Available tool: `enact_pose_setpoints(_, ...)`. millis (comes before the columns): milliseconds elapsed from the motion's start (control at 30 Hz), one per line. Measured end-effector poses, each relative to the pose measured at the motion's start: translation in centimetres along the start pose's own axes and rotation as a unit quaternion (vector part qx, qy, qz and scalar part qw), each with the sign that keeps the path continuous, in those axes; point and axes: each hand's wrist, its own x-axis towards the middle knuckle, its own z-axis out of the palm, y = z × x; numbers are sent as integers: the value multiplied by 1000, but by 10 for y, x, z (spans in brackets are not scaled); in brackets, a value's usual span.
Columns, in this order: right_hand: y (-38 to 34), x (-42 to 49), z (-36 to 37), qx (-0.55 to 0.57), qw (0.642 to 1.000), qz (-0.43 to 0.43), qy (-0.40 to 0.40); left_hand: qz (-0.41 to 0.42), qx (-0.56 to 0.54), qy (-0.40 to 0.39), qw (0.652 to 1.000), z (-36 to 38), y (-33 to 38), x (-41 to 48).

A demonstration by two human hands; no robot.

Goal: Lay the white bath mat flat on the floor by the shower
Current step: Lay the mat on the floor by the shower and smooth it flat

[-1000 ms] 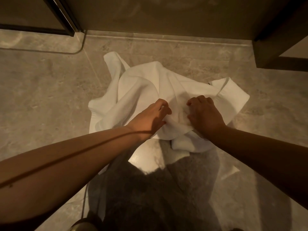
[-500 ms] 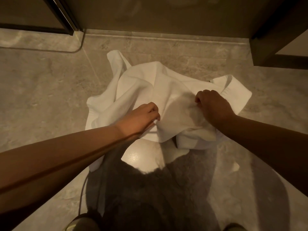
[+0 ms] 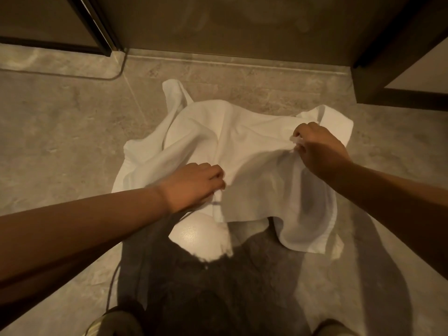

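The white bath mat [image 3: 244,141] lies crumpled and partly folded on the grey stone floor, in the middle of the view. My left hand [image 3: 194,185] pinches the cloth near its front middle, fingers curled into a fold. My right hand [image 3: 317,146] grips a bunched piece of the mat's right side and holds it lifted a little off the floor. One corner of the mat sticks out at the back left, another flap hangs down at the front right.
The shower's glass wall and low threshold [image 3: 242,61] run across the back. A dark door frame [image 3: 97,25] stands at the back left and a dark cabinet [image 3: 388,76] at the right. My shoes [image 3: 114,323] show at the bottom edge.
My hands have drawn apart: the right one moved right and up with its piece of cloth, the left one moved slightly left. The mat has spread wider between them.
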Motion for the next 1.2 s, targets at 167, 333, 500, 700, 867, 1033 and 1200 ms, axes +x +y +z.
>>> enact_pose_setpoints(167, -9, -12, 2, 21, 1000, 16, -7, 37, -13, 100, 994, -8, 12, 1)
enact_pose_setpoints(333, -14, -34, 13, -71, 990, -22, -120, 22, -13, 41, 999, 3, 21, 29)
enact_pose_setpoints(500, -2, -44, 21, -178, 960, -60, -206, -38, 30, -67, 997, 21, 20, 41)
enact_pose_setpoints(700, 20, -54, 33, -216, 936, -47, -272, -28, 94, -90, 991, 30, 12, 35)
enact_pose_setpoints(867, 32, -54, 34, -225, 931, -23, -287, -24, 137, -97, 986, 40, 11, 33)
enact_pose_setpoints(1033, 40, -57, 27, -228, 929, -23, -291, -24, 144, -103, 984, 48, 14, 28)
enact_pose_setpoints(1200, 54, -65, 20, -216, 932, -27, -290, -8, 150, -102, 983, 52, 14, 22)
